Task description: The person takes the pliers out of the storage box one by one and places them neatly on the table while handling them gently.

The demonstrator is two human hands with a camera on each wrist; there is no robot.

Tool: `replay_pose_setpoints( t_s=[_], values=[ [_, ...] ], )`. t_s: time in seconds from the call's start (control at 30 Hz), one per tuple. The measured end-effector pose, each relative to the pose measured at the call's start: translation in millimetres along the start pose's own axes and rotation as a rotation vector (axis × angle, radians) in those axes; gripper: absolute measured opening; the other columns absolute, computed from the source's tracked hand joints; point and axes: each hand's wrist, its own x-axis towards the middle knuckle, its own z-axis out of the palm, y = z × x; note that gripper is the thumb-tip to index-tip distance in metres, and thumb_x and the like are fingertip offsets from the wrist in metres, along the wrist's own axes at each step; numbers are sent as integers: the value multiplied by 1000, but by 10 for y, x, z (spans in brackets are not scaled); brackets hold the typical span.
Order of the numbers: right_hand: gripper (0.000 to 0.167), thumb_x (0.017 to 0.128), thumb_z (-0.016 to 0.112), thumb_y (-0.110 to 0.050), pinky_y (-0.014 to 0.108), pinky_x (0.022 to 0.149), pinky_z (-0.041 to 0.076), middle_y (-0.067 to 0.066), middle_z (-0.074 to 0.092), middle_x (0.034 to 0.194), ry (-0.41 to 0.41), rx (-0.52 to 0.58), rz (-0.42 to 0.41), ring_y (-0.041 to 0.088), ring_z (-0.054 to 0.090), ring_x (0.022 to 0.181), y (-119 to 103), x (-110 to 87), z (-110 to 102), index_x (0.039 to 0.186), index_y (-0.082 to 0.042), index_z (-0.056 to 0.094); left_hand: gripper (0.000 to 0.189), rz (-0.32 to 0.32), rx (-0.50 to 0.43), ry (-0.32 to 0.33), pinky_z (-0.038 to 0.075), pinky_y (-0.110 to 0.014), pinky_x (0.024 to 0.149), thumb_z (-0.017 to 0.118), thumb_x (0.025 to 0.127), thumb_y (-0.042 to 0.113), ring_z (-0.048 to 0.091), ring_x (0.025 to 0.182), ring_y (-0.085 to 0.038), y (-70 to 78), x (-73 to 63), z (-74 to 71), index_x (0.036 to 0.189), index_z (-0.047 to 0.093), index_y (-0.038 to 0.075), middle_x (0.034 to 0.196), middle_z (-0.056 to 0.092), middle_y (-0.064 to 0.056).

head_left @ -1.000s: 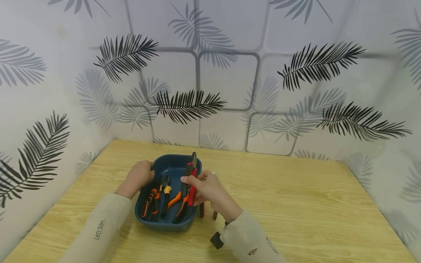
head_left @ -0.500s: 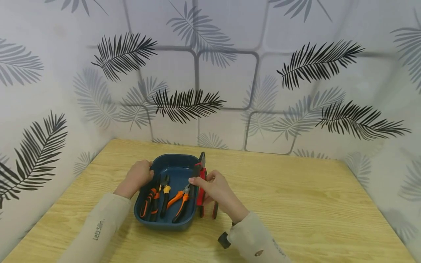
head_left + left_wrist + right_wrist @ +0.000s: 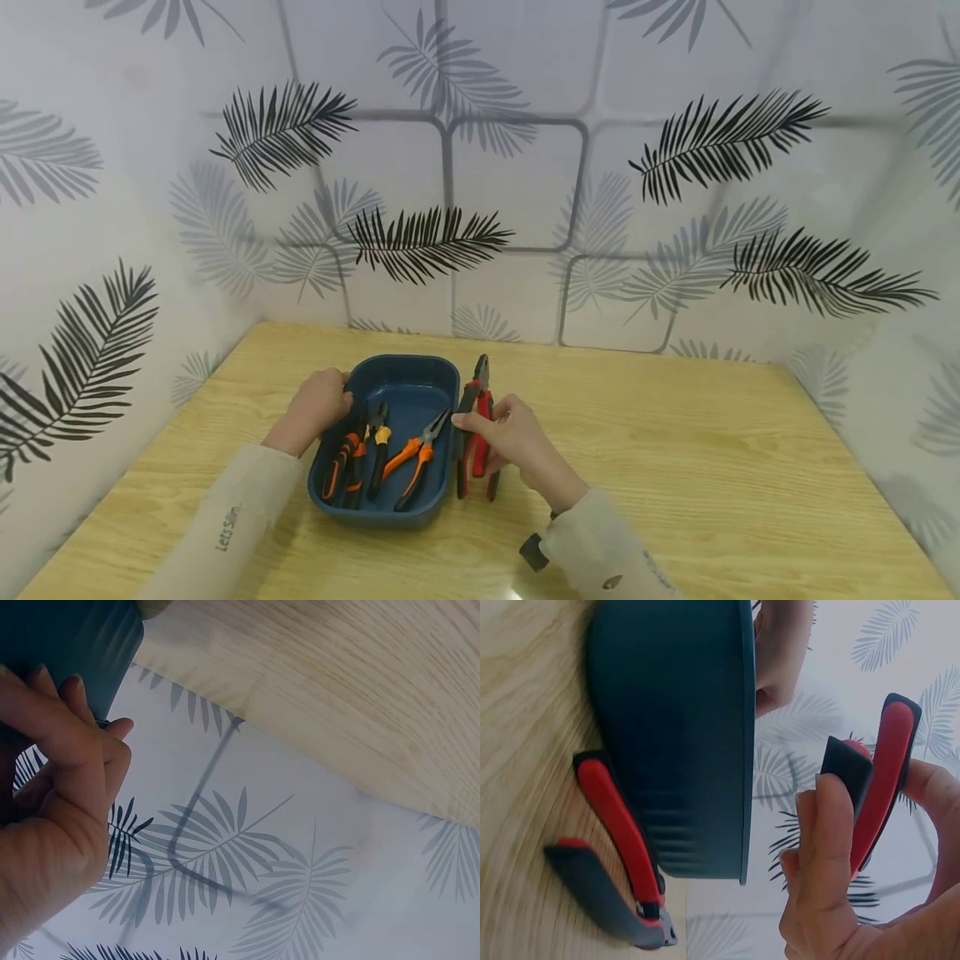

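Note:
My left hand (image 3: pixel 321 400) grips the left rim of a dark blue plastic bin (image 3: pixel 382 518); in the left wrist view its fingers bend against the bin's wall. With thumb and fingers, my right hand (image 3: pixel 519 437) holds red-and-black pliers (image 3: pixel 481 454), jaws pointing up and away, just outside the bin's right side. Below them, a second pair of red-and-black pliers (image 3: pixel 619 806) lies on the table beside the bin, its handles spread. Inside the bin lie orange-and-black long-nose pliers (image 3: pixel 424 457), yellow-and-black pliers (image 3: pixel 378 462) and orange-and-black tools (image 3: pixel 341 467) at the left.
The bin stands on a light wood-grain table (image 3: pixel 675 467), which extends far to the right. A wall (image 3: pixel 517 192) with leaf patterns rises behind the table. A small black block (image 3: pixel 534 552) is at the right sleeve.
My right hand has carried the red-and-black pliers rightward, from over the bin to outside its right rim. The long-nose pliers' jaws have come into view. My left hand stays on the rim.

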Motion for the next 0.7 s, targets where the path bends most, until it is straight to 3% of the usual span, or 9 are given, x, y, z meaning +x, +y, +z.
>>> replay_pose_setpoints(
  t_s=[0.23,0.7],
  values=[
    [44,82,73,-33,34,52,54,13,61,69,19,15,14,15,56,42,71,-8,-107,92,-4,42,43,25,13,10,50,-34,46,50,86,0,63,61,-29,3,9,11,126,52,-18,113,58,-38],
    [44,83,70,-35,33,54,54,15,63,73,-9,-64,54,15,59,48,209,64,-285,96,-1,45,44,21,13,10,48,-32,45,49,85,-1,58,56,-24,11,-13,2,126,52,-18,114,59,-37]
  ],
)
